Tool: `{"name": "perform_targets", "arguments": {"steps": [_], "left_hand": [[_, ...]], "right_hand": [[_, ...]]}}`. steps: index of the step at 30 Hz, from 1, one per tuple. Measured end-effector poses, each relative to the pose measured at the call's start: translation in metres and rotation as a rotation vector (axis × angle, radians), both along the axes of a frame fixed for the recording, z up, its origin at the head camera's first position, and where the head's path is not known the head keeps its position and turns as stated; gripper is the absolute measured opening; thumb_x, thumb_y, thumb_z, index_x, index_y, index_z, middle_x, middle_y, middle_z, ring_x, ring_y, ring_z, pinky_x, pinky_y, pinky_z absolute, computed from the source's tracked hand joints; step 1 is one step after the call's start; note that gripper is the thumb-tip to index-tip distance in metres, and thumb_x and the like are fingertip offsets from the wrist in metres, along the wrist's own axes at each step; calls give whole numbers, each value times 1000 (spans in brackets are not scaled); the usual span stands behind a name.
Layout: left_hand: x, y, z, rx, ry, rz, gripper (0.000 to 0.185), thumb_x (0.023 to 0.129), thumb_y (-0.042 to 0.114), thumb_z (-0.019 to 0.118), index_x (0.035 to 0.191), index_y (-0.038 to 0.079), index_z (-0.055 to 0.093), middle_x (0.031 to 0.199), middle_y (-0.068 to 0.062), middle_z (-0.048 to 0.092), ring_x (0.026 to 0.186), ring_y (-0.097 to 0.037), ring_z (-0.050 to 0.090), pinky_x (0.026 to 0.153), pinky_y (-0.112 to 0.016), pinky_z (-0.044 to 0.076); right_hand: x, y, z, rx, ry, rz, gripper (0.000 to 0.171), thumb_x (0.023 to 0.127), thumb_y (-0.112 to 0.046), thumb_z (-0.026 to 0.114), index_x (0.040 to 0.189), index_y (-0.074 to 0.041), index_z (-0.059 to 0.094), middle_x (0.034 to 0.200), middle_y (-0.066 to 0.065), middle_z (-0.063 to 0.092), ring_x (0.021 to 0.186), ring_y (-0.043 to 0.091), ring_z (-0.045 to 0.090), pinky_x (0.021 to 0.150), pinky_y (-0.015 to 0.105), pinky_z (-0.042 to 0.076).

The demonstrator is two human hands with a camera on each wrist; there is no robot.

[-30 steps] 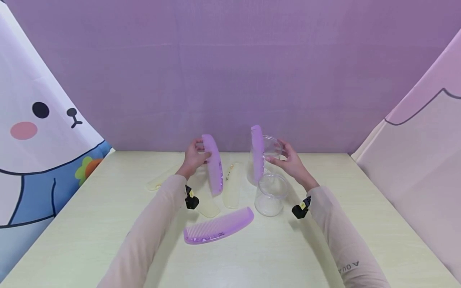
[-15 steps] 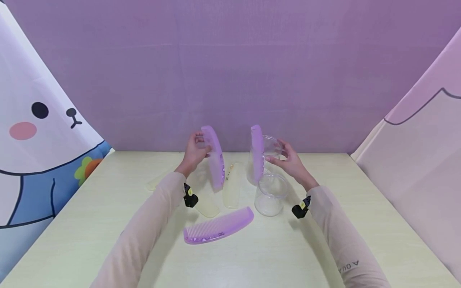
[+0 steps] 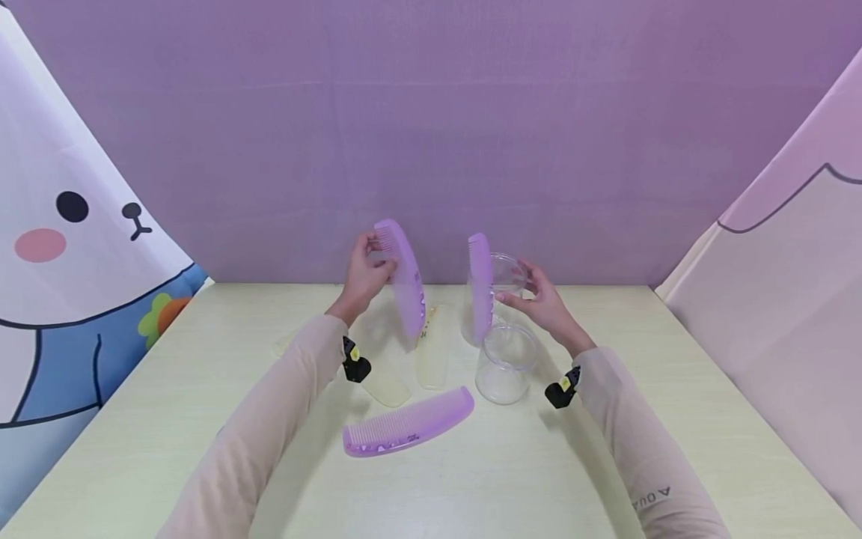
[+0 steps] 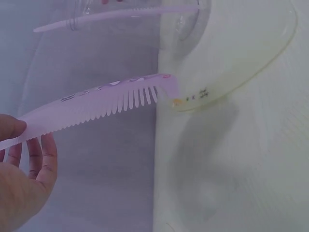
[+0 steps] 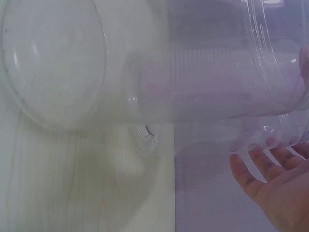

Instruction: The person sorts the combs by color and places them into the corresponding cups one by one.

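Observation:
My left hand (image 3: 367, 273) pinches a purple comb (image 3: 408, 288) by its upper part, thumb on one face and fingers behind. The comb hangs above the table, its lower end leaning right; in the left wrist view its free end overlaps a cream comb (image 4: 236, 72). My right hand (image 3: 547, 303) grips the rear clear cup (image 3: 509, 281), thumb in front and fingers round the far side. Another purple comb (image 3: 480, 281) stands upright in that cup. Directly in front is a second clear cup (image 3: 503, 378).
On the pale table (image 3: 525, 471) a purple comb (image 3: 408, 423) lies nearest me. Behind it are a cream comb (image 3: 434, 352) and another cream comb (image 3: 386, 386), with more cream plastic partly hidden by the left sleeve. A purple cloth (image 3: 431, 135) hangs behind the table.
My left hand has lifted its purple comb higher and slightly to the right, away from the table. The right hand, both cups and the comb in the rear cup stay put.

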State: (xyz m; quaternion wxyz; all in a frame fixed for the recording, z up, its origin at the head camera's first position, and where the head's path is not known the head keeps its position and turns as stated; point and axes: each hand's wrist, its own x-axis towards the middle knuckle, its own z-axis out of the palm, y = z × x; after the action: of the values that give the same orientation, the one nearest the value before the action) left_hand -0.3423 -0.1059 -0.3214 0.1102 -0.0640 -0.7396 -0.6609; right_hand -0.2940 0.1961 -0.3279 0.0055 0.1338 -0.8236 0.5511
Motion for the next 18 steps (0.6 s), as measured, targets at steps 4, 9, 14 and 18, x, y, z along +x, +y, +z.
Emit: {"name": "perform_targets", "arguments": {"steps": [4,9,14,18], "left_hand": [[0,4,7,4,44,-13,51,82,-7,56,127,6,37,121,-15,47,90,-27,59,67,-30,56],[2,9,17,35,98,-26,48,82,-8,56,124,5,38,115,-12,47,78,-18,56,60,-20,51],[4,15,28,54,142,-35,48,81,-9,56,124,5,40,112,-10,48,82,-20,57,63,-22,52],[5,20,37,62,204,-38,48,80,-11,57,122,3,41,108,-10,50,81,-23,57,60,-22,51]], "right_hand": [[1,0,1,1,-3,0,83,83,-18,66,146,-7,12,148,18,24,134,37,26,107,56,25],[1,-1,1,-5,-4,-2,82,83,-18,66,145,-6,13,148,18,24,134,39,25,107,56,25],[1,-1,1,-6,-1,-5,81,83,-17,65,145,-6,13,148,18,25,134,38,26,108,55,25],[1,0,1,-4,0,-5,81,84,-16,65,145,-6,14,148,18,25,134,37,27,107,55,26]]}}
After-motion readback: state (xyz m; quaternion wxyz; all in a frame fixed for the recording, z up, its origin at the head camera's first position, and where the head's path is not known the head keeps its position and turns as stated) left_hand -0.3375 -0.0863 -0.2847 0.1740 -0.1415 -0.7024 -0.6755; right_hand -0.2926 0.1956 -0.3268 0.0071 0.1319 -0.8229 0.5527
